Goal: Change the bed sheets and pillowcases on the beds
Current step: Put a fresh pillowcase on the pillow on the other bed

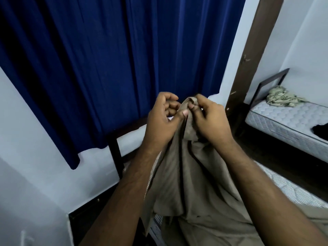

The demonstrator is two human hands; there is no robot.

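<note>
A tan bed sheet (188, 174) hangs in folds from my two raised hands down onto the near bed, whose striped mattress (287, 190) shows at the lower right. My right hand (211, 121) pinches the sheet's bunched top corner between thumb and fingers. My left hand (163, 119) is beside it, thumb pressed against the cloth and fingers curled; the two hands almost touch. A second bed with a bare quilted mattress (287, 121) stands at the right, with a crumpled light-green cloth (280, 96) at its head.
A dark blue curtain (106, 59) hangs straight ahead over a white wall. A brown wooden bunk post (252, 55) rises at the right. The near bed's dark frame (115, 153) stands under the curtain. A black item (321, 130) lies on the far mattress.
</note>
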